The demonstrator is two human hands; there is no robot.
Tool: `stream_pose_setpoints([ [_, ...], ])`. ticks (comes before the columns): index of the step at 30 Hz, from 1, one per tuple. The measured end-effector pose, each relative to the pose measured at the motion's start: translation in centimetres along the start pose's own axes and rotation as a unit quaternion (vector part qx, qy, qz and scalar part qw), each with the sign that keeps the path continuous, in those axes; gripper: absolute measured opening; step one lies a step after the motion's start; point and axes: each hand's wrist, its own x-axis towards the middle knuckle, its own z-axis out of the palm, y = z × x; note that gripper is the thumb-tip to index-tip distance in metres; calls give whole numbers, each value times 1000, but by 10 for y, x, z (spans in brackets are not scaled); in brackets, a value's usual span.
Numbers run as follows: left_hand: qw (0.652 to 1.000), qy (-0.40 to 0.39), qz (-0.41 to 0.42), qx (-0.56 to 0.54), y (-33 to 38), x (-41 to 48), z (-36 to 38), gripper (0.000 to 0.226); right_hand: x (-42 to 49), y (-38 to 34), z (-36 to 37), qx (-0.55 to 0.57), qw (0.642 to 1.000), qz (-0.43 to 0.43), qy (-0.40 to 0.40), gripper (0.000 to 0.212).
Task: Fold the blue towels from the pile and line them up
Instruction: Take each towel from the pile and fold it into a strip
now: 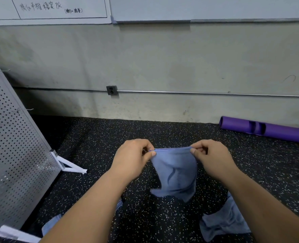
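Observation:
A blue towel (176,172) hangs in the air above the speckled floor, held by its top edge. My left hand (132,158) pinches its upper left corner and my right hand (212,158) pinches its upper right corner. The lower part of the towel droops loosely. A crumpled blue towel (222,223) lies on the floor at the lower right, partly hidden by my right forearm. Another bit of blue cloth (51,225) shows under my left forearm at the lower left.
A perforated metal panel (13,146) on a white foot leans at the left. A purple tube (268,129) lies against the wall at the right. The grey wall (162,67) with an outlet and a pipe runs across the back. Black speckled floor (145,216) lies below.

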Motion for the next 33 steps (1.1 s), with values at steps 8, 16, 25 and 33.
stream_pose_setpoints([
  [8,1000,1,-5,-28,3,-2,-4,10,0,4,3,3,1000,12,-15,7],
  [16,996,12,-6,-92,6,-2,-9,10,2,5,1,39,999,18,-19,9],
  [25,996,-9,9,-93,4,-2,-10,25,3,8,7,68,997,11,-43,13],
  [33,995,17,-29,-92,6,0,-7,8,5,6,5,67,998,-7,-18,8],
])
